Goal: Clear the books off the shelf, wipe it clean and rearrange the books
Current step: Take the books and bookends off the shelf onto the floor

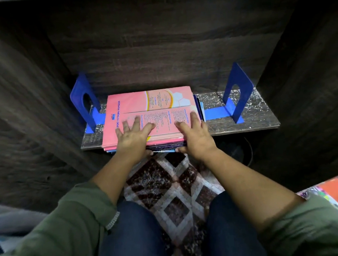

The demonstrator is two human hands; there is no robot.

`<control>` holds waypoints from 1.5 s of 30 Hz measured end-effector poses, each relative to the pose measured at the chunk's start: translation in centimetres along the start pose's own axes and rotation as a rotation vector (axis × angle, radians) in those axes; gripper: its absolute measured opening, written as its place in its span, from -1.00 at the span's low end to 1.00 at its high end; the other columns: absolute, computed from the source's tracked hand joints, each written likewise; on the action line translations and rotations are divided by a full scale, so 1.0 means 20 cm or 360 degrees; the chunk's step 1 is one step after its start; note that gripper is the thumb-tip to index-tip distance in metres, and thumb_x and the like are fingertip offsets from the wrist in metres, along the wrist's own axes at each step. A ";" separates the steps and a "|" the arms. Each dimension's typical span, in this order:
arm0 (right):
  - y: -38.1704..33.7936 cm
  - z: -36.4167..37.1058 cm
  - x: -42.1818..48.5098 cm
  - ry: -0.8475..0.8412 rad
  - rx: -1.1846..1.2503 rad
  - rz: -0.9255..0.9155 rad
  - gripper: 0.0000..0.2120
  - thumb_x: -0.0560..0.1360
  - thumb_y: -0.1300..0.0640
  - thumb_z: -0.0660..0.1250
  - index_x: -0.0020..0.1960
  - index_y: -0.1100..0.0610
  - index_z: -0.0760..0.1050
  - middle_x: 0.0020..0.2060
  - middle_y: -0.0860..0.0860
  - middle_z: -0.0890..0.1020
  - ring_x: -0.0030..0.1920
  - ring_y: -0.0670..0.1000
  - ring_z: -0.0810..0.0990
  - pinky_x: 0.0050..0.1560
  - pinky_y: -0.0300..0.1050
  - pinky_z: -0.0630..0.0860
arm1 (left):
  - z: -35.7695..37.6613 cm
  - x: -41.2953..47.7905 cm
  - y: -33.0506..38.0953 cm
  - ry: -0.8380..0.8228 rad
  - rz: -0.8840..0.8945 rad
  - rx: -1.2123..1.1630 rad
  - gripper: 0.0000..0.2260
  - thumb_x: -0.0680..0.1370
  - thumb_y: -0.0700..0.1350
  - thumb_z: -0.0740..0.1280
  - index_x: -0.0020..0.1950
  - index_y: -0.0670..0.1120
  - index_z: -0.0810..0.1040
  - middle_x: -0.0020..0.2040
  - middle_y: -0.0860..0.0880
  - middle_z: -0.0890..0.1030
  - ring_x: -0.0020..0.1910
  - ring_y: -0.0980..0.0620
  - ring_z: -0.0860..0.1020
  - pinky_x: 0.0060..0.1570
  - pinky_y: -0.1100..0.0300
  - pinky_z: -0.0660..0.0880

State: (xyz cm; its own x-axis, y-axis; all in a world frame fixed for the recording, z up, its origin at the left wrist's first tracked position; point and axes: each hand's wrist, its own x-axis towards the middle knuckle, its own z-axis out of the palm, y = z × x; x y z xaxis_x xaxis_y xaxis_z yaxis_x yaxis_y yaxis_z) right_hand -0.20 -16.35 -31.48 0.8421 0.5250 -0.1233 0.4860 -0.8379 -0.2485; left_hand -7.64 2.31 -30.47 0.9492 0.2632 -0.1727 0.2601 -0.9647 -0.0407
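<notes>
Head view: stack of books (166,144) lies flat on the dark wood shelf (252,114), roughly centred between two upright blue metal bookends. Left bookend (83,101) is just beside the stack's left edge; right bookend (238,90) stands well apart from it on the right. The base tabs of both point inward, toward the stack.

Top item is a pink book (143,103) with purple print along its left side and a pink leaflet panel over its near half. Darker blue covers show under it at the front and right edges. The stack's near edge overhangs the shelf front slightly.

Left hand (134,136): fingers splayed flat on the pink cover, thumb tucked under the stack's front edge, so it pinches the stack top to bottom. Right hand (194,134): same grip, fingers closer together near the right edge, thumb under the front.

Shelf surface is speckled with white flecks on both sides of the stack.

Below: patterned brown and white rug (167,187), knees in blue jeans (134,229), green sleeves (81,222) pushed up the forearms. Black cable (249,152) runs under the shelf on the right. Orange and multicoloured items (336,194) at the right edge; cannot tell what they are.
</notes>
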 end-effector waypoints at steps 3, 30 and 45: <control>0.01 0.01 -0.05 0.0084 0.0075 0.0043 -0.31 0.44 0.00 0.46 0.46 -0.14 0.19 0.52 0.08 0.04 0.33 0.27 0.22 0.31 0.15 0.35 | -0.01 0.00 -0.03 0.0032 0.0050 0.0051 -0.18 0.39 0.15 0.49 0.49 0.19 0.06 0.58 -0.12 0.00 0.50 -0.33 0.10 0.41 -0.27 0.15; 0.04 0.08 -0.13 0.0435 0.0316 0.0681 -0.42 0.38 0.14 0.48 0.27 0.06 0.25 0.16 0.08 0.50 0.20 0.14 0.42 0.02 0.04 0.18 | 0.07 -0.01 0.05 0.0424 0.0386 0.0083 -0.25 0.43 0.12 0.45 0.52 0.03 0.17 0.51 -0.05 0.25 0.51 -0.12 0.16 0.45 -0.17 0.06; 0.00 0.12 -0.09 0.0337 -0.0419 -0.0223 -0.44 0.54 0.13 0.33 0.48 0.18 0.25 0.44 0.21 0.34 0.43 0.21 0.32 0.37 0.07 0.30 | 0.12 -0.03 0.01 0.0626 0.0580 -0.0108 -0.36 0.20 -0.12 0.62 0.24 -0.18 0.53 0.19 -0.16 0.59 0.18 -0.17 0.56 0.20 -0.07 0.49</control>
State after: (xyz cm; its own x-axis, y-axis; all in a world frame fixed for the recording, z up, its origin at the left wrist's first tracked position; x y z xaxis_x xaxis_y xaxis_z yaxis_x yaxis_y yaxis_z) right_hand -2.23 -16.86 -33.66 0.7794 0.6180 0.1032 0.6205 -0.7842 0.0105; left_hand -8.64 1.87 -32.75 0.9715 -0.0934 0.2181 -0.0998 -0.9948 0.0188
